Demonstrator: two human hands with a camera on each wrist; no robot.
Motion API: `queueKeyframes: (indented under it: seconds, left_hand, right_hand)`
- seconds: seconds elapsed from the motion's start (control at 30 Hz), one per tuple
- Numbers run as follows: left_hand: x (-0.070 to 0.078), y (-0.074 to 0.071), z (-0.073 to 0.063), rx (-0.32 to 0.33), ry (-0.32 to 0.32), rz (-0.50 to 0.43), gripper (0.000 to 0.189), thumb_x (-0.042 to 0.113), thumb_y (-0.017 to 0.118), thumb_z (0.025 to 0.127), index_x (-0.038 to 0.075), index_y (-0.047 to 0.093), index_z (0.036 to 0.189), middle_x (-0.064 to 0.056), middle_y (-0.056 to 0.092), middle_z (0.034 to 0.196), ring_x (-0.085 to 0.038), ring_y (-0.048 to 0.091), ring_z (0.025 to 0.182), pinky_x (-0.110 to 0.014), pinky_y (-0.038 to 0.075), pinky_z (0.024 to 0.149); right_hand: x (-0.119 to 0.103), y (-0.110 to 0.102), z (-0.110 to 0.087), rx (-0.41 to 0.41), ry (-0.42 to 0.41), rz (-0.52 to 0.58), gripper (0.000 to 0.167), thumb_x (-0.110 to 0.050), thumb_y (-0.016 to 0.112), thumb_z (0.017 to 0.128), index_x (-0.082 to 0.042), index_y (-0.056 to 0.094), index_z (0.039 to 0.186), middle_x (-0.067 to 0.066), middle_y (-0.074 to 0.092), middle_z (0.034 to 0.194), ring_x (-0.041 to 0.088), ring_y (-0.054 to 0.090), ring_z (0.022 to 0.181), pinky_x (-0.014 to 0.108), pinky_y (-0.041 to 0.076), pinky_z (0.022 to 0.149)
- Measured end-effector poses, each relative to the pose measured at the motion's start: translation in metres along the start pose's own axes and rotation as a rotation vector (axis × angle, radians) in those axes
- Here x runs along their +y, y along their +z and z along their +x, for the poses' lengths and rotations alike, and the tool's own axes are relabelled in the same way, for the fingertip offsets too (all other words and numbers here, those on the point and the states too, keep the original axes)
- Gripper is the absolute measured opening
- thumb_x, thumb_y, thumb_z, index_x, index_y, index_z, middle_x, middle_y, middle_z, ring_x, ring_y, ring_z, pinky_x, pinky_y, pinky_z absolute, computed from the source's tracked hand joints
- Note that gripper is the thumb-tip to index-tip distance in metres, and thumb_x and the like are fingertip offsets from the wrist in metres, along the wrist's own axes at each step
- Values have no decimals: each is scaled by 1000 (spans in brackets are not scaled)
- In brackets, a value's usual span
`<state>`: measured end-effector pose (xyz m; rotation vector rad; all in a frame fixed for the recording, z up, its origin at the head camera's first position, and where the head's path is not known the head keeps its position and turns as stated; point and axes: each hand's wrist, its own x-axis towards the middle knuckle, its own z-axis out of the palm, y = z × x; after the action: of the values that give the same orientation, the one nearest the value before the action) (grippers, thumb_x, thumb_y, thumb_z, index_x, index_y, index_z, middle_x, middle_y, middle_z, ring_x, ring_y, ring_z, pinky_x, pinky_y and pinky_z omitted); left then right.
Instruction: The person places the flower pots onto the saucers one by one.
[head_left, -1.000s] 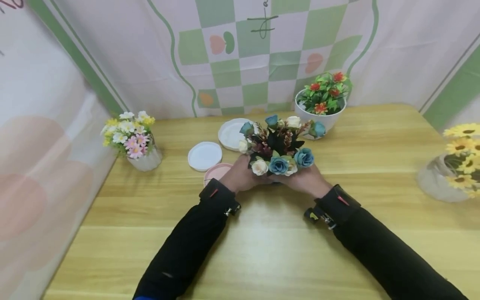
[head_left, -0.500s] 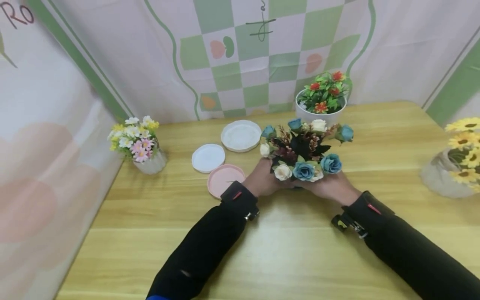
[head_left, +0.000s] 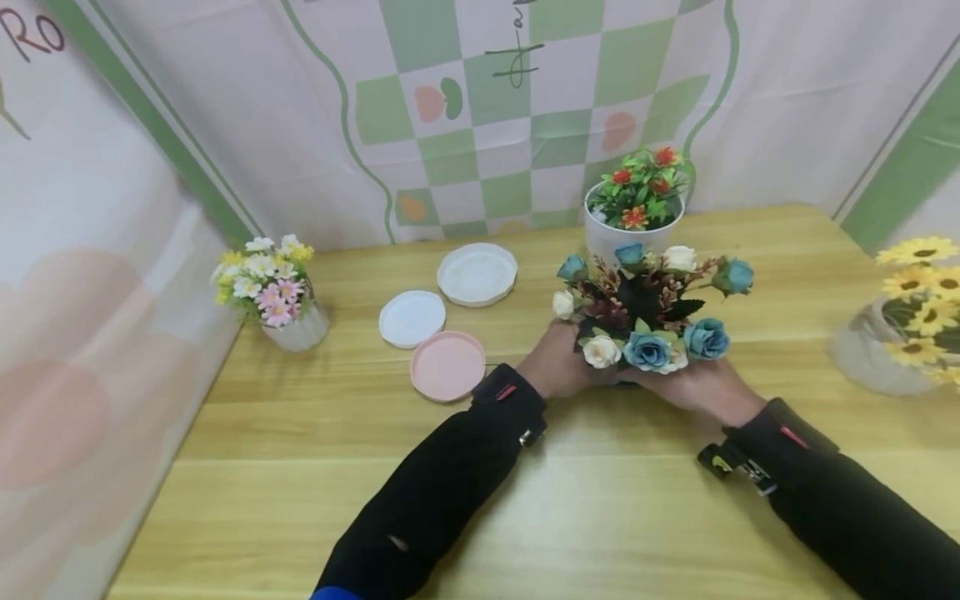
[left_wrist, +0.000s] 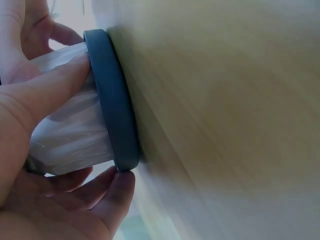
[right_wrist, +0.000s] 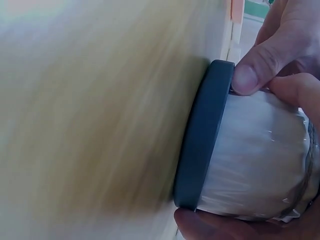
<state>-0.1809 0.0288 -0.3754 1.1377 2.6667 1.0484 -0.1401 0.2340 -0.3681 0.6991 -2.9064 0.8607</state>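
Both hands hold a pot of artificial blue and cream roses (head_left: 647, 310) at the middle right of the head view. My left hand (head_left: 564, 367) grips its left side and my right hand (head_left: 701, 387) its right side. The wrist views show a pale, plastic-wrapped pot (right_wrist: 250, 155) seated in a dark blue saucer (left_wrist: 116, 105). Left fingertips (left_wrist: 120, 187) reach the saucer's rim, while the left thumb lies along the pot. The right thumb (right_wrist: 246, 79) presses where pot and saucer meet. The saucer's underside is right at the wooden tabletop. From above, the blossoms hide the pot.
A pink saucer (head_left: 448, 367) and two white saucers (head_left: 412, 318) (head_left: 477, 275) lie left of the hands. Behind the roses stands a white pot (head_left: 633, 237) of red flowers. Potted daisies (head_left: 273, 287) are at left, yellow sunflowers (head_left: 918, 312) at right. A patterned curtain (head_left: 498, 125) backs the table.
Both hands have moved to the right across the table with the potted roses and the blue saucer. The pink saucer, partly covered before by the left arm, now shows almost whole.
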Motion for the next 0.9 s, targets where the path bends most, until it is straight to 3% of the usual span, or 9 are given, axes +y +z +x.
queueKeyframes:
  seconds: [0.17, 0.33, 0.6, 0.73, 0.83, 0.9]
  left_hand:
    - [8, 9, 10, -23, 2, 79, 68, 25, 85, 84, 13, 62, 146, -4, 62, 152, -17, 55, 143, -19, 41, 119]
    - [16, 19, 20, -28, 41, 169, 68, 29, 85, 84, 15, 61, 147, -1, 62, 153, -14, 54, 144, -19, 42, 118]
    - [30, 32, 31, -133, 4, 314, 86, 46, 88, 83, 21, 51, 157, 4, 54, 161, -10, 47, 149, -29, 33, 124]
    - [36, 38, 39, -157, 1, 323, 84, 46, 86, 85, 21, 51, 157, 5, 55, 160, -10, 46, 150, -30, 32, 126]
    - [37, 40, 46, -165, -14, 292, 77, 45, 87, 85, 22, 57, 152, 6, 58, 157, -10, 47, 149, -29, 31, 126]
    - [37, 42, 52, -170, -21, 278, 71, 44, 87, 85, 22, 61, 148, 6, 59, 156, -9, 47, 149, -28, 30, 126]
  right_hand:
    - [11, -6, -10, 59, -12, -8, 96, -24, 88, 84, 6, 35, 159, 30, 43, 159, 51, 40, 147, 62, 35, 124]
    - [21, -11, -21, 91, -48, -95, 92, -21, 89, 82, 9, 41, 154, 31, 49, 151, 51, 45, 140, 59, 39, 121]
    - [33, -22, -29, -5, 126, 99, 104, -25, 85, 87, 8, 22, 163, 38, 31, 161, 60, 30, 147, 76, 25, 121]
    - [40, -26, -35, 41, 91, 55, 105, -24, 88, 84, 8, 24, 162, 37, 35, 158, 60, 34, 144, 75, 26, 121]
    - [46, -27, -39, 117, 25, 32, 105, -18, 90, 80, 6, 28, 162, 35, 40, 155, 58, 38, 142, 43, 22, 135]
    - [49, -29, -39, 141, 21, 57, 106, -17, 89, 81, 1, 26, 164, 34, 39, 158, 56, 36, 145, 20, 14, 132]
